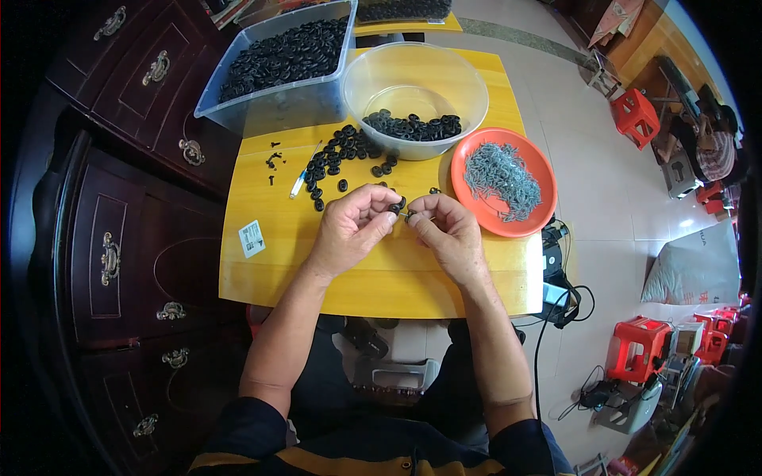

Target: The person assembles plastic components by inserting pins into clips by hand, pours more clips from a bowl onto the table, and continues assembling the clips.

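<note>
My left hand pinches a small black round rubber piece between thumb and fingers, above the yellow table. Facing it, my right hand is closed at the fingertips around a thin metal pin that points toward the black piece. A dark bit also shows at the right fingertips, too small to make out. Just beyond both hands lie several loose black pieces. An orange plate near my right hand bears a heap of small metal pins.
A clear round tub holds black pieces at the back. Left of it stands a clear bin full of them. A blue-and-white pen-like tool, tiny black bits and a white label lie on the left. Dark drawers flank the table.
</note>
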A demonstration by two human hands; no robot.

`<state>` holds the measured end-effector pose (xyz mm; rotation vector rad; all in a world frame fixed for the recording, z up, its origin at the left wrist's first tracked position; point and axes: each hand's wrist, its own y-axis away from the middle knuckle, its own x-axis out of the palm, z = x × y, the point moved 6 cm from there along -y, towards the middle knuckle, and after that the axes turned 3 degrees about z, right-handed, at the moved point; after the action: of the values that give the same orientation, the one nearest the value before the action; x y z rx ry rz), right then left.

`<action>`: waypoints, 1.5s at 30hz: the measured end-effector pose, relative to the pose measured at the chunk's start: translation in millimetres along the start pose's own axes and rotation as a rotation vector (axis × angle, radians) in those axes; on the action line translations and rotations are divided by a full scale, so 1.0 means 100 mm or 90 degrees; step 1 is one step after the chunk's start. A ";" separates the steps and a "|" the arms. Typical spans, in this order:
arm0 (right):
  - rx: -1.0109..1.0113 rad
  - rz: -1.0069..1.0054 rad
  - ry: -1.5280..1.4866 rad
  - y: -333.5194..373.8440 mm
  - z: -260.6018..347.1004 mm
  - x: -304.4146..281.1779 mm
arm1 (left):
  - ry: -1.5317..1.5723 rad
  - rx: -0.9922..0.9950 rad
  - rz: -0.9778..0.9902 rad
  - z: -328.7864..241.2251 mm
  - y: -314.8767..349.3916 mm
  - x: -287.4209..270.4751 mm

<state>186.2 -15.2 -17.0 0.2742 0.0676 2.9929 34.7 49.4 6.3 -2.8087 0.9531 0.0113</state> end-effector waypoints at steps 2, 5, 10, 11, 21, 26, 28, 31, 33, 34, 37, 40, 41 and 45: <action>-0.004 0.002 -0.007 0.00 0.00 -0.01 | 0.002 0.011 0.002 -0.01 0.00 0.02; -0.001 0.001 0.007 0.00 0.00 -0.01 | -0.021 0.022 0.001 -0.03 -0.01 0.03; -0.003 0.002 0.006 0.00 0.01 -0.02 | -0.055 0.029 -0.001 -0.03 0.00 0.03; -0.003 0.001 0.006 0.00 0.01 -0.02 | -0.067 0.037 0.000 -0.03 0.00 0.03; 0.004 0.014 -0.011 0.00 0.00 -0.01 | -0.137 0.083 0.013 -0.14 0.00 0.06; 0.016 0.014 -0.015 0.01 0.01 0.00 | -0.183 0.100 0.035 -0.18 -0.02 0.09; 0.029 0.024 -0.021 0.01 0.00 0.00 | -0.187 0.094 0.045 -0.18 -0.02 0.08; 0.065 0.032 -0.034 0.01 0.00 0.02 | -0.198 0.091 0.062 -0.19 -0.02 0.08; 0.077 0.045 -0.043 0.01 0.01 0.05 | -0.205 0.092 0.069 -0.18 -0.02 0.09; 0.089 0.055 -0.052 0.01 0.00 0.06 | -0.180 0.102 0.060 -0.18 -0.01 0.10; 0.091 0.058 -0.067 0.00 -0.07 0.05 | -0.217 0.132 0.033 -0.26 -0.01 0.12; 0.094 0.018 -0.164 -0.01 -0.11 0.10 | -0.341 0.177 -0.007 -0.33 0.01 0.14; 0.095 0.016 -0.163 -0.01 -0.14 0.09 | -0.402 0.203 -0.030 -0.34 0.01 0.15; 0.078 0.035 -0.174 -0.02 -0.13 0.14 | -0.472 0.245 -0.076 -0.37 0.04 0.12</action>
<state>170.2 -12.1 -26.9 0.7062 0.2185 2.9773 40.3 32.4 41.7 -2.2086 0.5304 0.7125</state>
